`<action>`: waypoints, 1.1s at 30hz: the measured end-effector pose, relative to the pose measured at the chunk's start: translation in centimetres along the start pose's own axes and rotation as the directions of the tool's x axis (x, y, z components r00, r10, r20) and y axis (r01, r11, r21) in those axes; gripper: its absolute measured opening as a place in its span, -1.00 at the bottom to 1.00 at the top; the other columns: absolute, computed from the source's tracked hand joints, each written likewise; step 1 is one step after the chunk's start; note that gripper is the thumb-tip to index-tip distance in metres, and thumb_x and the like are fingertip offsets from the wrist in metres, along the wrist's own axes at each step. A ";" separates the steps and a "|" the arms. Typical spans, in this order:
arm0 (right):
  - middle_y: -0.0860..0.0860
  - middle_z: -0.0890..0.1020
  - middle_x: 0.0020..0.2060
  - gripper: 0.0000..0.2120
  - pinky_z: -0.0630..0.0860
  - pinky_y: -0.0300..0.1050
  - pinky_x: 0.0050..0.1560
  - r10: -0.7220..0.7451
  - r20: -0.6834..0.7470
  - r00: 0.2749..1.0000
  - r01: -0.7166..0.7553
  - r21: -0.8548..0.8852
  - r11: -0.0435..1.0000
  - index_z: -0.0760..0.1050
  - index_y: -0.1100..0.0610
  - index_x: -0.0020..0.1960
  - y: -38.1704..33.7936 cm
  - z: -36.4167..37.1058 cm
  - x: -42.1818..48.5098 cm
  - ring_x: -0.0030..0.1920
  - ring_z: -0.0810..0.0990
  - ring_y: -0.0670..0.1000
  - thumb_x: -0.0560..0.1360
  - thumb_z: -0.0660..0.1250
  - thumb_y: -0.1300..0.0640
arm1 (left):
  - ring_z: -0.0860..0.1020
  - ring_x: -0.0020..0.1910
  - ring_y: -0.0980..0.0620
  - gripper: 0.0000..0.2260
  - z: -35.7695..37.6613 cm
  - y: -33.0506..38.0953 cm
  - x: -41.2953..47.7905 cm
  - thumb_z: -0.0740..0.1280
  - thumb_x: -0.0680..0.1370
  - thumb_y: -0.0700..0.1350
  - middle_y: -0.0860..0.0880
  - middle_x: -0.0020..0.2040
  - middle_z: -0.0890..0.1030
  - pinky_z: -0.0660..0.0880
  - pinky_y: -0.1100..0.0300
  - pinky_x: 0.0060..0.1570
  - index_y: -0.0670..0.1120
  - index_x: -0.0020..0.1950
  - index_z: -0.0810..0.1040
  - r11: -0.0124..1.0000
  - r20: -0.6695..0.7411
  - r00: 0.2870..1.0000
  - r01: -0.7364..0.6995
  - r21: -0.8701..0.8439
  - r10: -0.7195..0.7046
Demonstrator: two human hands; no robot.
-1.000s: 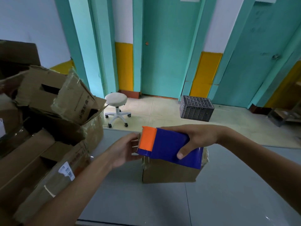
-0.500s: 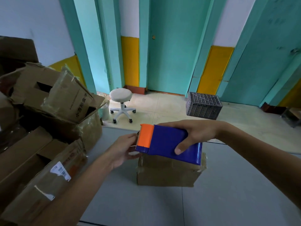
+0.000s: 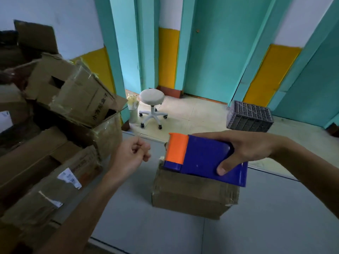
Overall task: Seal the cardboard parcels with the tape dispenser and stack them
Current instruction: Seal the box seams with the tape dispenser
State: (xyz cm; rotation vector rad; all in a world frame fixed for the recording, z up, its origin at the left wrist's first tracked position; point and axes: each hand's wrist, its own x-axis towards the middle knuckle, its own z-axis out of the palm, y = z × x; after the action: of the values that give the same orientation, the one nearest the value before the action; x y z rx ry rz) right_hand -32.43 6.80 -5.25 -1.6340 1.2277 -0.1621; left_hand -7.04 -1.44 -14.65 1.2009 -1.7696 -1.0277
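**Tape at risk of being laid crooked**

The tape dispenser (image 3: 203,158), a hard blue plastic block with an orange mouth, is being gripped by the right hand (image 3: 244,151) and rested on top of the creased cardboard parcel (image 3: 190,195) on the smooth grey table (image 3: 275,217); the left hand (image 3: 132,154) is being held near the mouth, fingers curled together; whether tape is being pinched cannot be told; thin film could be twisted, and the unsteadied parcel could be pushed along.

blue tape dispenser (image 3: 205,158) (orange front) over brown cardboard parcel (image 3: 192,195).
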 end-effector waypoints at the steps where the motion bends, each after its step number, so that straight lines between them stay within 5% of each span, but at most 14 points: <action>1: -0.29 0.57 0.04 -0.36 0.58 -0.17 -0.05 0.020 0.017 1.000 -0.020 -0.006 1.000 0.26 -0.21 0.31 0.3 -0.2 -0.3 0.12 0.56 -0.14 0.31 0.41 0.10 | 0.52 -0.48 0.27 -0.78 -0.1 -0.1 -0.1 0.29 0.54 -0.26 0.05 -0.41 0.56 0.44 0.39 -0.37 -0.05 -0.28 0.47 1.000 0.012 1.000 0.025 -0.005 -0.025; 9: -0.26 0.61 0.00 -0.37 0.57 -0.25 -0.10 0.197 0.103 0.975 -0.193 -0.046 0.980 0.28 -0.21 0.27 1.1 -2.7 -2.8 0.04 0.61 -0.13 0.29 0.42 0.12 | 0.49 -0.55 0.24 -0.76 -1.7 -2.4 0.0 0.27 0.53 -0.31 0.02 -0.50 0.54 0.40 0.45 -0.47 -0.12 -0.33 0.46 0.984 -0.011 0.986 0.163 -0.067 -0.164; 13: -0.24 0.61 0.03 -0.40 0.57 -0.23 -0.07 0.286 0.147 0.947 -0.283 -0.044 0.958 0.33 -0.18 0.25 2.0 -2.6 -1.9 0.07 0.60 -0.09 0.27 0.43 0.12 | 0.50 -0.52 0.16 -0.75 -1.5 -3.9 -0.5 0.30 0.52 -0.32 0.00 -0.52 0.57 0.44 0.27 -0.40 -0.15 -0.36 0.52 0.944 0.080 0.952 0.303 -0.127 -0.295; 19: -0.01 0.65 0.07 -0.34 0.61 -0.05 -0.04 0.335 0.186 0.924 -0.344 0.022 0.939 0.39 -0.08 0.29 2.9 -3.7 0.5 0.05 0.63 0.10 0.22 0.49 0.05 | 0.47 -0.54 0.17 -0.81 -1.2 -4.0 0.1 0.35 0.49 -0.18 0.01 -0.50 0.58 0.45 0.17 -0.27 -0.13 -0.33 0.55 0.948 0.022 0.954 0.298 -0.109 -0.298; 26: 0.05 0.66 0.05 -0.29 0.59 0.03 0.04 0.444 0.239 0.864 -0.451 -0.030 0.892 0.43 -0.03 0.28 4.0 -2.6 4.8 0.04 0.64 0.12 0.14 0.50 -0.05 | 0.50 -0.56 0.13 -0.81 -0.1 -8.4 0.2 0.41 0.39 -0.07 0.03 -0.54 0.57 0.45 0.16 -0.27 -0.07 -0.40 0.51 0.942 0.053 0.944 0.328 -0.067 -0.325; 30: 0.02 0.66 0.04 -0.30 0.60 0.01 0.02 0.449 0.239 0.861 -0.453 -0.043 0.891 0.43 -0.04 0.27 4.1 -2.8 5.2 0.02 0.65 0.09 0.15 0.49 -0.05 | 0.47 -0.58 0.21 -0.75 1.6 -11.5 -0.2 0.36 0.50 -0.21 0.07 -0.56 0.54 0.42 0.25 -0.37 -0.07 -0.38 0.50 0.924 0.027 0.928 0.373 -0.076 -0.373; 33: 0.02 0.67 0.02 -0.41 0.60 -0.06 -0.06 0.454 0.232 0.860 -0.458 -0.040 0.888 0.44 -0.05 0.25 4.1 -2.5 5.5 -0.01 0.66 0.08 0.24 0.47 0.03 | 0.51 -0.44 0.13 -0.74 4.7 -12.6 -1.7 0.34 0.52 -0.18 0.04 -0.49 0.56 0.40 0.14 -0.24 -0.07 -0.38 0.51 0.888 0.076 0.901 0.434 -0.153 -0.427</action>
State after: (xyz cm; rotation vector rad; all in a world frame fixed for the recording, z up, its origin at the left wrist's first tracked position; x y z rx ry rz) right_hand -33.97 1.24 -9.73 -1.2597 1.3841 0.3129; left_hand -6.41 -1.87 -28.22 1.5116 -1.4379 -1.4331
